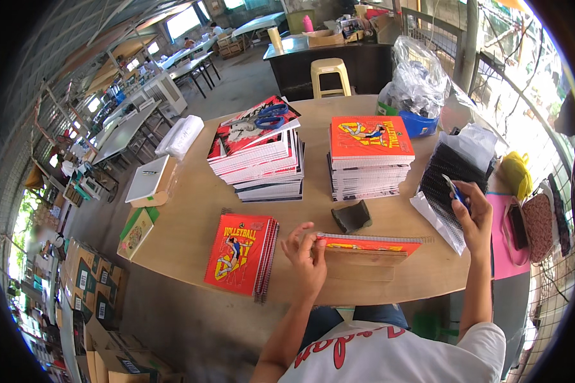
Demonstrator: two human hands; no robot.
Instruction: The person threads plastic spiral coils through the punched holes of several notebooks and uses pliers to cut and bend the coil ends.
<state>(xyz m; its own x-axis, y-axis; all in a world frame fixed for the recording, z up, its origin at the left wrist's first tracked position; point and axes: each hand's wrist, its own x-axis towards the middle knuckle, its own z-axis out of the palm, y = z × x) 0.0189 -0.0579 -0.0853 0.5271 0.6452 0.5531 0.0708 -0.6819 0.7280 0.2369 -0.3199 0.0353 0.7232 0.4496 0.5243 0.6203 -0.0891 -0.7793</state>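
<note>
My left hand (pixel 305 255) is closed on the left end of an orange spiral notebook (pixel 370 246), which stands on its edge with its coil along the top. Raised over the right side of the table, my right hand (pixel 471 214) grips a small blue-handled tool (pixel 457 191) with a pointed metal tip. Its exact kind is partly covered by my fingers. Just beyond the held notebook lies a dark grey curved block (pixel 351 217). To the left, a low stack of orange spiral notebooks (pixel 236 252) rests near the table's front edge.
Two tall piles stand farther back: printed sheets (pixel 255 153) topped by blue-handled scissors (pixel 272 117), and orange-covered notebooks (pixel 372 140). Black plastic coils (pixel 450 172) lie at right. A blue basin (pixel 420 125) holds a clear bag. Cardboard boxes (pixel 92 281) sit on the left floor.
</note>
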